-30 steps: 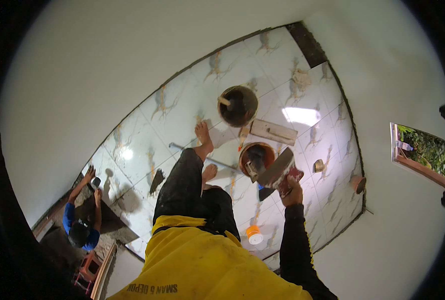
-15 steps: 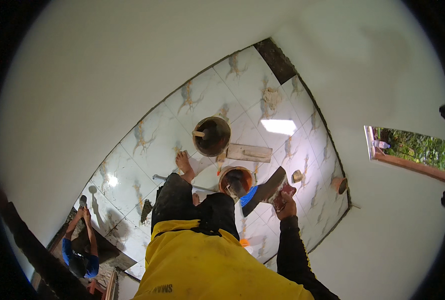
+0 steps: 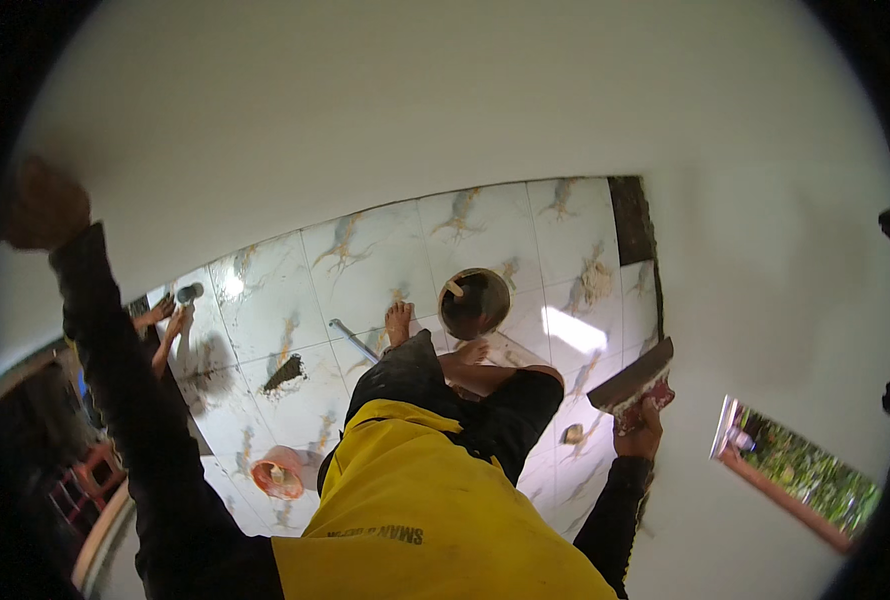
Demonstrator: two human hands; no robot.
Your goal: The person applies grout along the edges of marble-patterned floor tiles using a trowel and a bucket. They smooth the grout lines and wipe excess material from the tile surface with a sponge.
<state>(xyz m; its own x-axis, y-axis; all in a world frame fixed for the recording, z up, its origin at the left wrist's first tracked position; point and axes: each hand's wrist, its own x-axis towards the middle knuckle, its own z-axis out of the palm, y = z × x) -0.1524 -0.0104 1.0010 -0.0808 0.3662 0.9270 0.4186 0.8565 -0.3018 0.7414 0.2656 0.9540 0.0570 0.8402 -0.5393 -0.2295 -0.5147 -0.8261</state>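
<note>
In my right hand (image 3: 639, 432) is a wide plastering trowel (image 3: 633, 380) with a long dark blade and a reddish, plaster-smeared handle. Fingers wrap the handle, and the blade is held up toward the right-hand wall. My left hand (image 3: 50, 205) is raised at the far left, in front of the pale wall (image 3: 295, 110). Motion and shadow smear its fingers, and whether it touches the wall is unclear. Near my bare feet stands a dark mortar bucket (image 3: 475, 305) with a pale handle sticking up inside.
An orange bucket (image 3: 279, 473) is at lower left. A metal bar (image 3: 353, 340) and a dark clump (image 3: 285, 372) lie on the marbled tiles (image 3: 365, 245). A co-worker's hands (image 3: 165, 318) are by a grey tool head (image 3: 191, 293). A window (image 3: 805, 470) opens at right.
My view has turned, shifting the floor and buckets. My left arm has come into view, raised at the left. My right hand has moved up and rightward with the trowel.
</note>
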